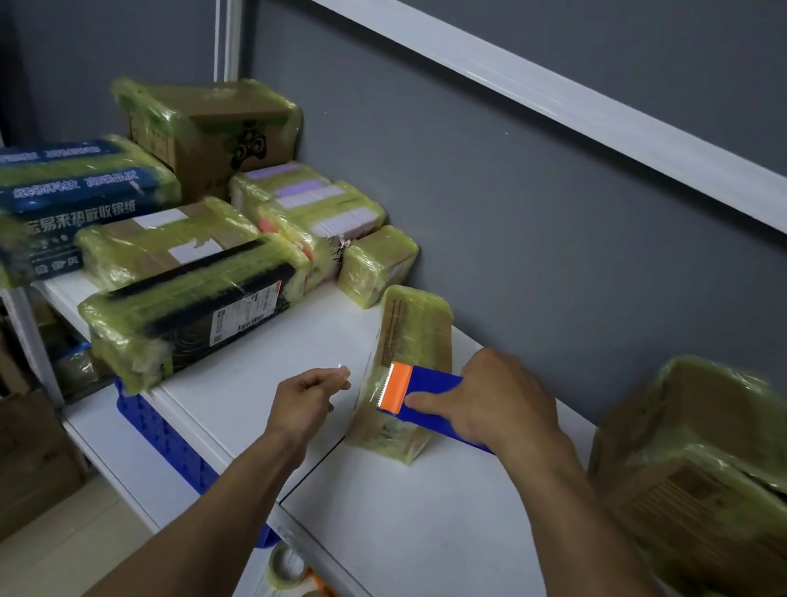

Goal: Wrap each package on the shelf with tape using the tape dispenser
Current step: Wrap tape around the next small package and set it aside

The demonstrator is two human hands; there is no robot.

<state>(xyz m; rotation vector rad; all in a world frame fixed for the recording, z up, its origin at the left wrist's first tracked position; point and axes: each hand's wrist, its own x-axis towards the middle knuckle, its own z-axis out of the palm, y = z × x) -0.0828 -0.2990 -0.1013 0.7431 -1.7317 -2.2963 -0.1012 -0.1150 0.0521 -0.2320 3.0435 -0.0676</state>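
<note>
Right grip clamped on blue-orange tape dispenser against yellow-taped package; left grip curled, hold unclear.

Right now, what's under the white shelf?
A blue crate and two tape rolls show below its front edge. The shelf hides everything further back.

The plastic tape dispenser has a blue body and an orange toothed cutter end. The oblong package beneath the tape dispenser is brown cardboard under translucent yellow-green tape, with one band of dark print. The flat shelf board under it is white, and the wall behind it is plain grey.

The items left of the tape dispenser all carry yellow-green tape:
- a long black box with a white barcode label
- a dark blue box with white characters
- a brown carton printed with a black gamepad
</note>
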